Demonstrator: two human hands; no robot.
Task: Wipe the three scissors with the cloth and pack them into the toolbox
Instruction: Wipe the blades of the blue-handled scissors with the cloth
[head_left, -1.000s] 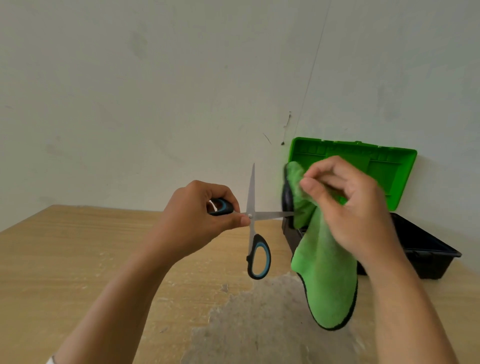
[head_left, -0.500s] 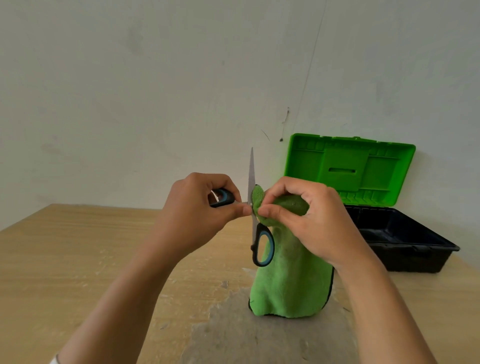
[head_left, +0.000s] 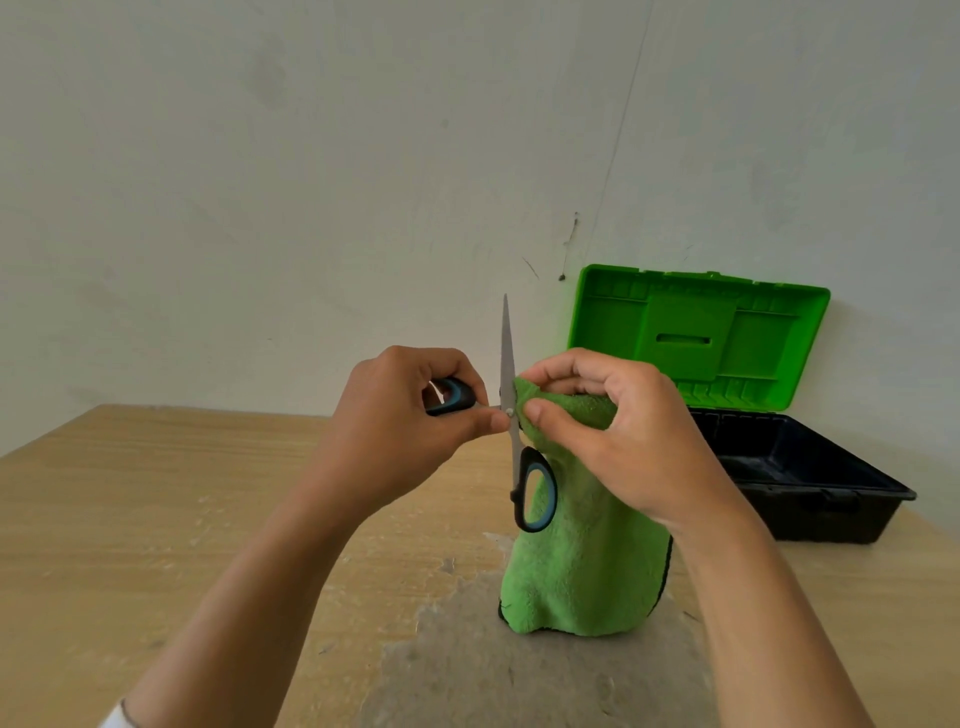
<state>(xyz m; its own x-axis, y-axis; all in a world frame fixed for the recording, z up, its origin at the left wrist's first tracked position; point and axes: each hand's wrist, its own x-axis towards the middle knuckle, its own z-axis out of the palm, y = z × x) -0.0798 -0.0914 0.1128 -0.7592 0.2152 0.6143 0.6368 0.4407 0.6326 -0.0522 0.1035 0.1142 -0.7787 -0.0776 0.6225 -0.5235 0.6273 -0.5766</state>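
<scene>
Scissors (head_left: 511, 415), spread open, are gripped by one handle in the left hand (head_left: 410, 421) above the table's (head_left: 156, 493) middle; the cloth (head_left: 582, 561) is pinched in the right hand (head_left: 618, 431) at the pivot. Wiping is judged underway; a stroke along the blade is called for next, before packing into the toolbox (head_left: 810, 483) at the far right corner.

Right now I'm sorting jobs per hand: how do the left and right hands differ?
The left hand grips one scissors handle; the right hand pinches the green cloth beside the pivot. The left holds hard plastic, the right soft fabric that hangs down. Both are closed and raised above the table.
</scene>
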